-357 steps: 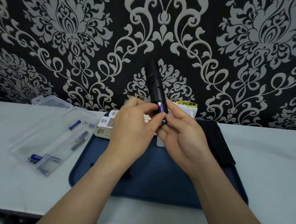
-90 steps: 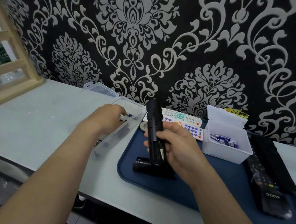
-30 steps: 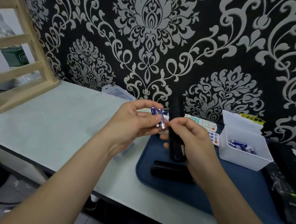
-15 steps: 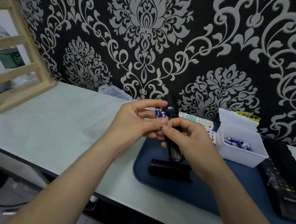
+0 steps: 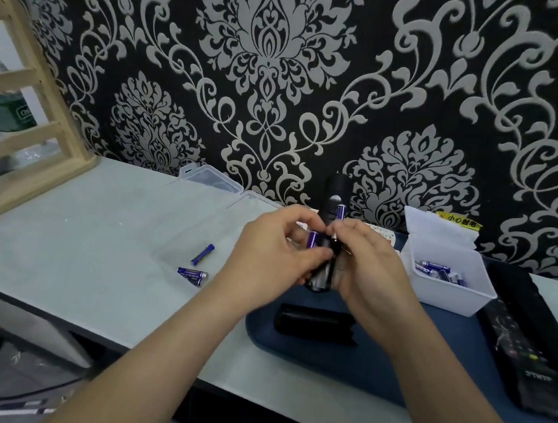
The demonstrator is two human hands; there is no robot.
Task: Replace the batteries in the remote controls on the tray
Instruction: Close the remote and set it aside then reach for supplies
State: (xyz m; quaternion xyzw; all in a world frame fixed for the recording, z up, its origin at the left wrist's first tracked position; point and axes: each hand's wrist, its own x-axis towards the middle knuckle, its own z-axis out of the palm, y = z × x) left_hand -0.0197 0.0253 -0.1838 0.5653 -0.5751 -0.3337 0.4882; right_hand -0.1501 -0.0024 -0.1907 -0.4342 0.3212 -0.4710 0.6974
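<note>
A black remote control (image 5: 333, 196) stands almost upright between my hands above the dark blue tray (image 5: 376, 356). My left hand (image 5: 276, 256) pinches a blue battery (image 5: 312, 239) beside the remote's lower half. My right hand (image 5: 368, 262) grips the remote and holds a second blue battery (image 5: 339, 212) against its open back with the fingertips. The remote's black battery cover (image 5: 314, 322) lies on the tray below my hands.
A clear plastic case (image 5: 211, 183) lies open left of the tray with loose batteries (image 5: 193, 273) in it. A white bin of batteries (image 5: 446, 277) and black remotes (image 5: 528, 351) sit on the tray's right. A wooden rack (image 5: 27, 136) stands far left.
My left hand came back from the clear case with two batteries. My right fingers took one of them and now hold it up against the remote's back.
</note>
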